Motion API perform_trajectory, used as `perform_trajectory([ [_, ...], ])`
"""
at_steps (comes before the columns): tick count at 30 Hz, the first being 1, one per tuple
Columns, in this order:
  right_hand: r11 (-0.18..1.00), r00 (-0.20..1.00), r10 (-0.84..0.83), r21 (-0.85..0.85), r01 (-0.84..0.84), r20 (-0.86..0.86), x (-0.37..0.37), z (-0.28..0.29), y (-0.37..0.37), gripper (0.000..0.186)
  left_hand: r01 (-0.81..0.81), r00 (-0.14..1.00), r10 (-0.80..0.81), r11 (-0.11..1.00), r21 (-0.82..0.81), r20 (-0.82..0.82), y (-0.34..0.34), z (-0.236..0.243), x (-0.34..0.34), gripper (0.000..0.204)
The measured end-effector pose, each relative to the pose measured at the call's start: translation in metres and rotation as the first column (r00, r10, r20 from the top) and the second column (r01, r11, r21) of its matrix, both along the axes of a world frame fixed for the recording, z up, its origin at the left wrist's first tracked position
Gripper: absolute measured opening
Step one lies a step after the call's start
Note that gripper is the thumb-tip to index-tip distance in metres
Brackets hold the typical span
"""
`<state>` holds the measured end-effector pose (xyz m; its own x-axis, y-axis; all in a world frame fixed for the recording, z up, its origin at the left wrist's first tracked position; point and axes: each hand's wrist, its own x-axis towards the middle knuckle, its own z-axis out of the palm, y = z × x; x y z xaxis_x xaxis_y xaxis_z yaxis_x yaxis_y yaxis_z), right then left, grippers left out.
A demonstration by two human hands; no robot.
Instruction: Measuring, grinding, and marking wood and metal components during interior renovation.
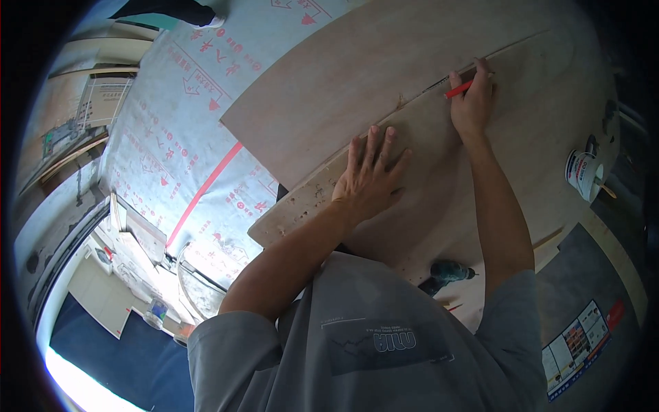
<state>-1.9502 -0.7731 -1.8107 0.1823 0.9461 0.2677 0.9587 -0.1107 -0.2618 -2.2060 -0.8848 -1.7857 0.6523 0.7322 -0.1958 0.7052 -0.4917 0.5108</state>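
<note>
My left hand (374,172) lies flat with its fingers spread on a pale wooden board (292,213), whose near-left end is rounded and pitted. The board's long edge slants up to the right across a larger brown sheet (295,123). Farther along that edge is my right hand (472,103), closed around a red pencil (458,89). Its thumb and fingertips are at the edge, where a short dark line shows beside them. The pencil's tip is too small to make out.
A cordless drill (449,272) lies beside my body on the right. Farther right stands a white bucket (583,175) with a wooden handle sticking out. Printed protective sheeting (199,123) with a red tape strip (206,192) covers the floor at left. Another person's leg (171,10) shows at the top left.
</note>
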Motion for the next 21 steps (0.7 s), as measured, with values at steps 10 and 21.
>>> perform_trajectory([
  [10, 0.701, 0.460, 0.127, -0.249, -0.669, -0.879, -0.158, 0.095, -0.023, 0.021, 0.177, 0.977, -0.185, 0.981, -0.083, -0.102, 0.004, 0.000, -0.003, 0.073],
  [21, 0.295, 0.372, 0.401, -0.266, -0.918, -0.837, -0.216, 0.040, -0.050, 0.021, 0.405, 0.764, 0.097, 0.698, 0.591, -0.638, -0.016, -0.033, 0.000, 0.067],
])
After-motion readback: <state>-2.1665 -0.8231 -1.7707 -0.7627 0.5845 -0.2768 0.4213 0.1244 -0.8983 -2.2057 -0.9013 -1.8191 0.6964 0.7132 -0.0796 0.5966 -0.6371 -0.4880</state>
